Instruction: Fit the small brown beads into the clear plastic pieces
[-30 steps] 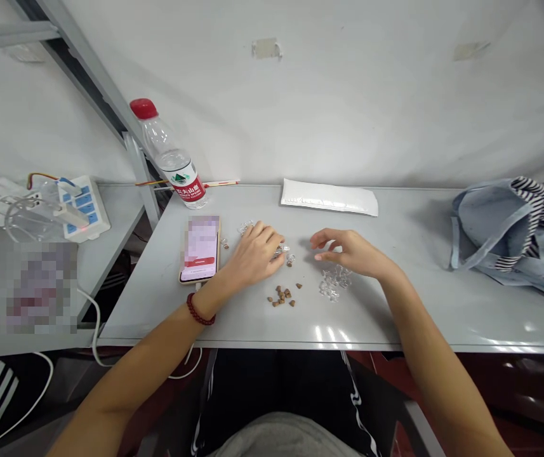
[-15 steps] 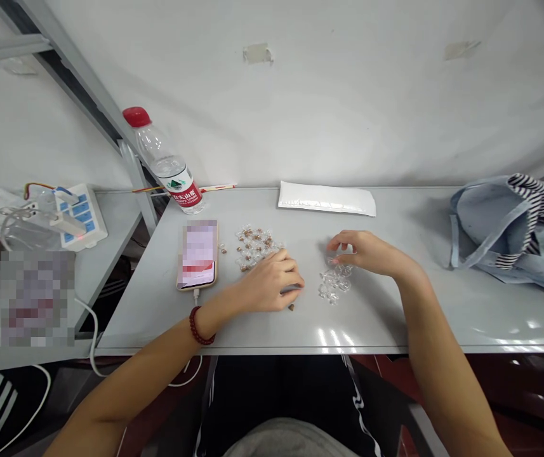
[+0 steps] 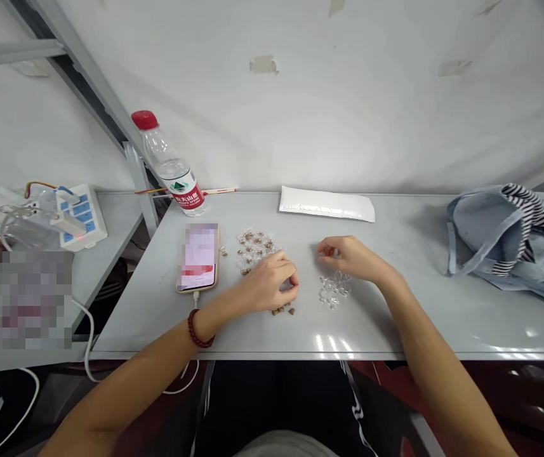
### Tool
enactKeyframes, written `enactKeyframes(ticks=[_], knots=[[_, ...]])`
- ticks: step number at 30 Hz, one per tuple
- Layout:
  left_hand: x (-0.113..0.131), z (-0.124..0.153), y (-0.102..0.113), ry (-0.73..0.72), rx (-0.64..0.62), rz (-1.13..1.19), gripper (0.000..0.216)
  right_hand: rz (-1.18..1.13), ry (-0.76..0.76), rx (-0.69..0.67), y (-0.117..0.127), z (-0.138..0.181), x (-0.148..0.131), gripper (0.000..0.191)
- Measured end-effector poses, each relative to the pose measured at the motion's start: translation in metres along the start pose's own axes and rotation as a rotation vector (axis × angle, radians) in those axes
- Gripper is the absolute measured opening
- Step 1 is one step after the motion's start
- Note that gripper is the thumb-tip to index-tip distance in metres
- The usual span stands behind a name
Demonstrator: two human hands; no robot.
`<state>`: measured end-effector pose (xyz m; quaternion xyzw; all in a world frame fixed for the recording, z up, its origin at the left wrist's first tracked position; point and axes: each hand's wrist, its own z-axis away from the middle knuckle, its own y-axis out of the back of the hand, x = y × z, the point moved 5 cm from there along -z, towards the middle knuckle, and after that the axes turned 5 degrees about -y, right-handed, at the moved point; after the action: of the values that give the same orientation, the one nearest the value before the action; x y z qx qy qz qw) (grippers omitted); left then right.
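My left hand [image 3: 272, 280], a dark red bead bracelet [image 3: 200, 329] at its wrist, is closed with curled fingers just above the table; what its fingertips hold, if anything, is hidden. Several small brown corks [image 3: 278, 311] lie beneath it. Beyond its knuckles spreads a group of tiny clear bottles with brown corks [image 3: 252, 244]. My right hand [image 3: 345, 257] is closed in a pinch, and whatever sits at its fingertips is too small to make out. A pile of tiny clear bottles without corks [image 3: 333, 291] lies just below that hand.
A phone [image 3: 199, 257] with a cable lies at the left, before a red-capped water bottle [image 3: 179, 171]. A white padded packet [image 3: 326, 203] rests along the wall. A blue cloth bag [image 3: 504, 235] is at the right, a power strip [image 3: 81, 216] at the far left.
My right hand has lifted off the clear bottle pile and moved left toward my left hand. My left hand has shifted slightly, showing more corks beneath it. The view has tilted a little.
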<state>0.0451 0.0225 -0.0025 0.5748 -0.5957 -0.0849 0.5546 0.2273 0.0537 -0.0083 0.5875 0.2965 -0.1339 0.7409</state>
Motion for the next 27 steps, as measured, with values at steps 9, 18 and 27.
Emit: enactKeyframes(ticks=[9,18,27], knots=[[-0.008,-0.002,0.021,0.104,0.344,0.114,0.009,-0.544,0.034,0.050,-0.003,0.006,-0.026,0.025],[-0.028,0.003,0.014,0.337,0.481,0.638,0.008,-0.870,0.033,-0.023,-0.015,0.007,-0.038,0.022],[-0.026,0.002,0.022,0.231,0.611,0.574,0.006,-0.926,0.006,-0.098,-0.028,0.005,-0.040,0.021]])
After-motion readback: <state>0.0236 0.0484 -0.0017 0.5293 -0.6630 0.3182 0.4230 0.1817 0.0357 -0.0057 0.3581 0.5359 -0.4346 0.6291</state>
